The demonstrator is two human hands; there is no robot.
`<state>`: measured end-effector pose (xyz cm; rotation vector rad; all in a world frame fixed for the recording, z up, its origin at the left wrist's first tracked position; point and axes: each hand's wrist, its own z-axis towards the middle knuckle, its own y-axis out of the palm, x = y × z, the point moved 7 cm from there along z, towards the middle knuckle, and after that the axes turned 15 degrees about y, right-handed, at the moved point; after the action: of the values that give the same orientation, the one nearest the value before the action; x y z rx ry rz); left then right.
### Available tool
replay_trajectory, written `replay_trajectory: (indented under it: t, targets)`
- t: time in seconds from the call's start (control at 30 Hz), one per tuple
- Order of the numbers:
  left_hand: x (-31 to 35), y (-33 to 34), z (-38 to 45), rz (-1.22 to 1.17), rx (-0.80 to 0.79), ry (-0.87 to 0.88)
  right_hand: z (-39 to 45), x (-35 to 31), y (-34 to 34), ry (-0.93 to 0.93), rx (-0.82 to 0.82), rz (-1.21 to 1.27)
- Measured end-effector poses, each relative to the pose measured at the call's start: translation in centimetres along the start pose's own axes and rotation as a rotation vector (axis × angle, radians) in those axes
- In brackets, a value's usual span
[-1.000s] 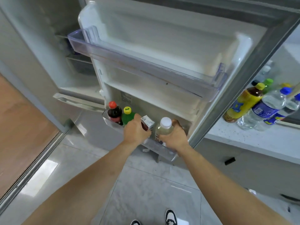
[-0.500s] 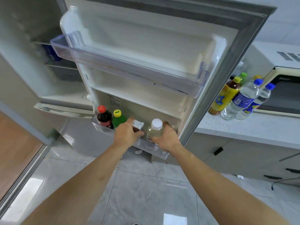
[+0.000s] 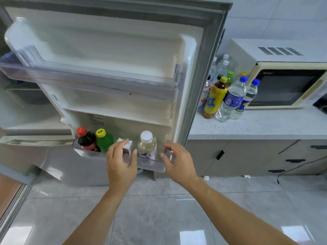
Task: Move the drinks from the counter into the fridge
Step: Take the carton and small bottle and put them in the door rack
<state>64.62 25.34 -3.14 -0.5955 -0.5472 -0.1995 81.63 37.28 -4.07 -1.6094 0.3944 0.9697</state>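
Head view looks down at your two bare arms reaching to the open fridge door. Your left hand is held up in front of the bottom door shelf, with the fingers spread loosely and holding nothing. The fingertips are just in front of a small carton that sits in the shelf, and you cannot tell from here if they touch it. Your right hand is beside it, fingers loosely apart and also holding nothing, near the right end of the shelf.

Four drinks stand in that bottom shelf. From left to right you see a dark bottle with a red cap, a green bottle with a yellow cap, the small carton, and a pale bottle with a white cap. The pale bottle stands upright between your two hands. The clear shelf higher up on the door holds nothing you can see.

More drinks wait on the white counter to the right of the door. A yellow bottle with a yellow cap stands in front, with two clear water bottles with blue caps just beside it. Other bottles stand behind them, some half hidden by the door edge. A cream microwave sits on the counter next to the bottles
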Motion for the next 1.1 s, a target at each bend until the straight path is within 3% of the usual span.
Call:
replay_trajectory:
  t: [0.27,0.6,0.77,1.1]
  targets:
    - [6.6,5.5,-3.6,-0.243,-0.045,0.007,-1.8,8.8,-6.5,0.182,0.104,0.152]
    - [11.9,15.5,-9.9,-0.417,-0.297,-0.419,-4.8,22.2,-15.1,0.491,0.244,0.308]
    - [12.6,19.3,-13.2,-0.443,-0.311,-0.685,-6.6,27.8,-17.6,0.581,0.273,0.377]
    - [15.1,22.6,-13.0,-0.446,-0.286,-0.753,-5.4,33.3,-19.2,0.7,0.26,0.502]
